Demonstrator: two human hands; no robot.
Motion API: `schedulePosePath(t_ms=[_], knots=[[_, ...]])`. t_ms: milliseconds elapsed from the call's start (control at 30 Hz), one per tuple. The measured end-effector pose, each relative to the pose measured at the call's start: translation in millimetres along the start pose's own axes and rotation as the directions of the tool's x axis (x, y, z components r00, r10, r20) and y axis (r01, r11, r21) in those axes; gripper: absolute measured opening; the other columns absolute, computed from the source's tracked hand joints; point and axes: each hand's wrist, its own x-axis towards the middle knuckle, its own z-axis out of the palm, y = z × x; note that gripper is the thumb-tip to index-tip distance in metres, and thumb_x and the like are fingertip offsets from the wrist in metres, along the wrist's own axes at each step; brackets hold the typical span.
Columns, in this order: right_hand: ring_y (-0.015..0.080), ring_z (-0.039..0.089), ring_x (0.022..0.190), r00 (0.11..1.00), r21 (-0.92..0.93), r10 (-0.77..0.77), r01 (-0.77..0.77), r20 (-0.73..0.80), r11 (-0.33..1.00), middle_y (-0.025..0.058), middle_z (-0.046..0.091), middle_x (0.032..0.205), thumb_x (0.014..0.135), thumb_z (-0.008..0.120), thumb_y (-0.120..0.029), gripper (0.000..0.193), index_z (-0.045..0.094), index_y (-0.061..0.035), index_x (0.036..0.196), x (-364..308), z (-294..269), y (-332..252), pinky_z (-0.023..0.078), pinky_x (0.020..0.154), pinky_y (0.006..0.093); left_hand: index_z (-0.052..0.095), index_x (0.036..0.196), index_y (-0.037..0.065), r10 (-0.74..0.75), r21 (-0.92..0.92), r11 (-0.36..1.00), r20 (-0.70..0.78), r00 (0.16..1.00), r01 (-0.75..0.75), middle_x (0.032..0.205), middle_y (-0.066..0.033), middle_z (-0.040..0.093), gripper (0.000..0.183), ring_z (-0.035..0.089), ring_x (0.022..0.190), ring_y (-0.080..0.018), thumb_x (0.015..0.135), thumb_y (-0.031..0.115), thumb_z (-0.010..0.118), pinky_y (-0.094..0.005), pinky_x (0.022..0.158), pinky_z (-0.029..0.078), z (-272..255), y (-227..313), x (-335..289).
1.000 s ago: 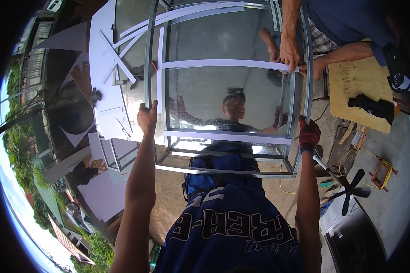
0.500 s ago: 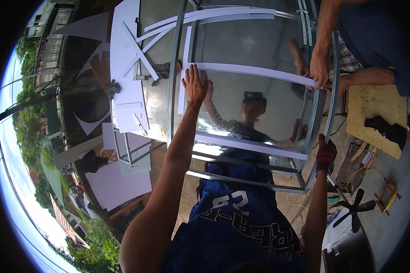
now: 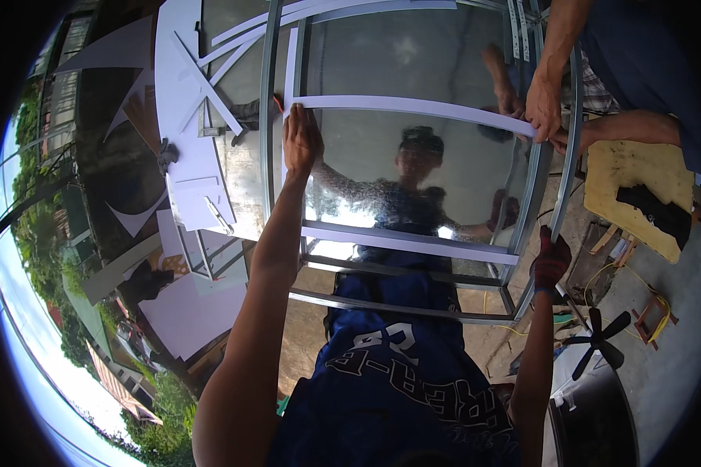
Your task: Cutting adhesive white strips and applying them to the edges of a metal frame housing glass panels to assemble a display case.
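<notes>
My bare left hand [image 3: 300, 144] lies with fingers outstretched at the left end of a long white strip [image 3: 413, 106]. Its fingertips touch the corner where this strip meets an upright white strip [image 3: 290, 66]. Both lie on a shiny reflective sheet [image 3: 366, 163] inside a metal frame [image 3: 575, 117]. In a red and dark glove, my right hand [image 3: 551, 263] is closed around the frame's right bar near the lower corner. Another person's hand [image 3: 544, 109] presses the right end of the long strip; their other hand is partly hidden by the frame.
A lower white strip [image 3: 405, 243] crosses the sheet. Left, a white panel [image 3: 181, 93] carries loose offcuts and a utility knife [image 3: 216, 214]. Black fan blades [image 3: 597, 342] sit below my right hand. Yellow-topped stool [image 3: 639, 187] and yellow cord [image 3: 662, 311] are at right.
The view has shifted, so the frame appears farther left. My left hand has slid slightly left to the strip's end, its fingers closer together. My right hand keeps its hold.
</notes>
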Motion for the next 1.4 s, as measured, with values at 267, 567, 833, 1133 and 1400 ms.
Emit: schedulePosePath(t_ms=[267,567,833,1133,1400], knots=[[0.0323,0.057,0.066,0.998,-0.077,-0.046,0.049,0.034,0.996,0.0142,0.063,0.074,0.083,0.061,-0.044,0.035,0.067,-0.0095,0.078,1,-3,-2,0.043,0.066,0.0407,0.044,0.133,0.011,-0.088,0.196,0.978,0.060,0.994,0.075,0.136,-0.0077,0.048,0.050,0.046,0.113,-0.0358,0.085,0.021,0.055,-0.0498,0.098,0.030,7,-17,-14],[0.0313,0.056,0.068,0.999,-0.114,-0.005,0.009,0.035,0.993,0.0155,0.062,0.072,0.081,0.066,-0.038,0.030,0.067,-0.0082,0.079,-1,-5,-5,0.043,0.067,0.0408,0.040,0.136,0.013,-0.229,0.156,0.964,0.063,0.971,0.218,0.137,-0.0031,0.046,0.056,0.047,0.111,-0.0339,0.084,0.024,0.056,-0.0498,0.096,0.028,-11,10,-2],[0.0339,0.061,0.076,0.990,-0.002,0.125,-0.126,0.070,0.992,0.0200,0.066,0.083,0.083,0.062,-0.047,0.049,0.068,0.0009,0.093,-2,-12,-16,0.044,0.074,0.0417,0.043,0.127,0.009,-0.224,0.056,0.974,0.049,0.973,0.221,0.140,-0.0058,0.044,0.047,0.043,0.116,-0.0371,0.086,0.027,0.057,-0.0548,0.098,0.024,-9,10,-5],[0.0330,0.060,0.075,0.995,-0.025,0.090,-0.089,0.046,0.996,0.0176,0.064,0.079,0.081,0.068,-0.043,0.042,0.068,-0.0021,0.090,-2,-7,-10,0.045,0.072,0.0413,0.050,0.116,0.010,-0.226,0.083,0.972,0.055,0.972,0.221,0.138,-0.0065,0.047,0.036,0.044,0.117,-0.0387,0.087,0.030,0.058,-0.0560,0.098,0.026,-10,8,-6],[0.0315,0.058,0.070,0.998,0.038,0.062,-0.062,0.020,0.997,0.0161,0.062,0.072,0.081,0.068,-0.039,0.037,0.068,-0.0029,0.087,-3,-9,-12,0.044,0.068,0.0408,0.052,0.123,0.016,-0.243,0.138,0.962,0.043,0.969,0.236,0.138,-0.0010,0.048,0.039,0.044,0.115,-0.0377,0.086,0.028,0.057,-0.0538,0.098,0.025,-12,14,-4]])
